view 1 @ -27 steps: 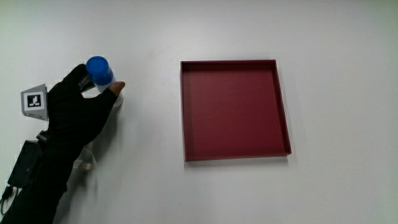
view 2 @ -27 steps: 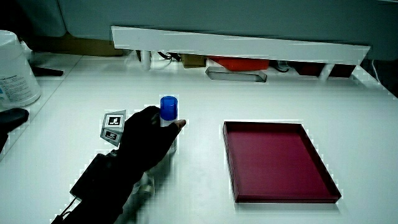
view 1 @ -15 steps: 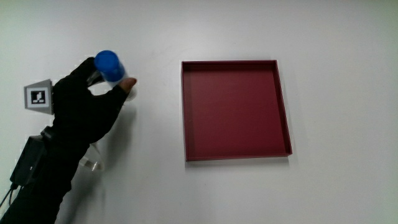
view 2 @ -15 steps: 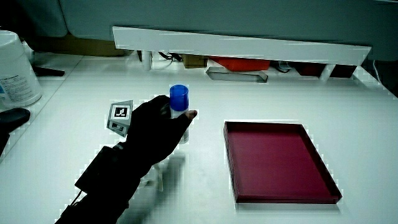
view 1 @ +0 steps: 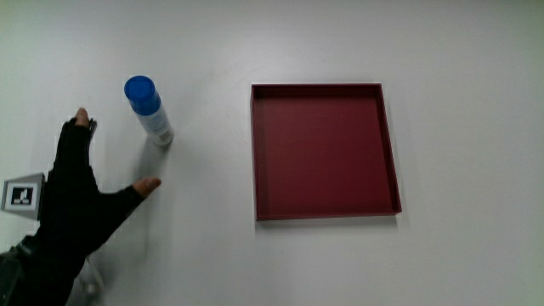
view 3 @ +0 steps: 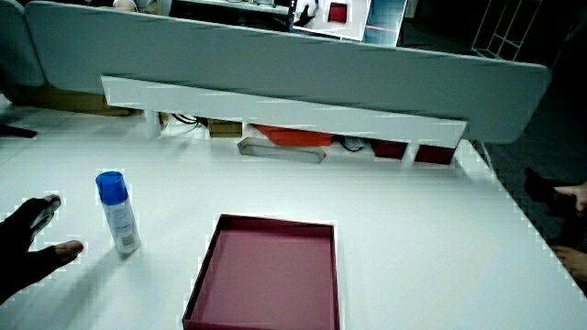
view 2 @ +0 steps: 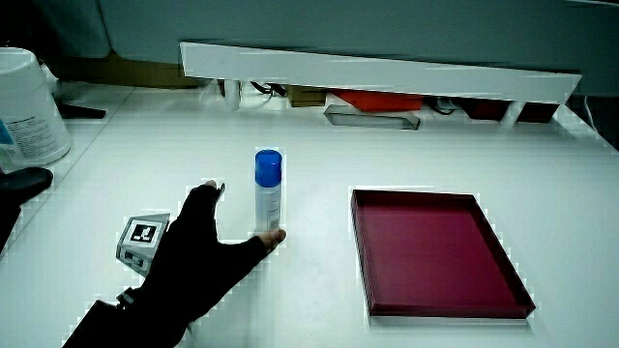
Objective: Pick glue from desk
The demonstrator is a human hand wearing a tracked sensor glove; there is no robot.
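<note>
The glue (view 1: 150, 111) is a white stick with a blue cap, standing upright on the white table, seen in both side views (view 2: 268, 192) (view 3: 116, 213). The gloved hand (view 1: 81, 200) lies nearer to the person than the glue, fingers spread and holding nothing, a short gap from the stick. In a side view the hand (view 2: 198, 253) has its thumb tip close to the glue's base. The patterned cube (view 1: 23, 195) sits on the hand's back.
A shallow dark red tray (view 1: 324, 150) lies beside the glue, seen in both side views (view 2: 433, 249) (view 3: 266, 280). A white tub (view 2: 29, 108) stands at the table's edge. A low white partition (view 2: 377, 70) runs along the table.
The hand has let go of the glue and drawn back toward the person with fingers spread. The glue now stands alone on the table.
</note>
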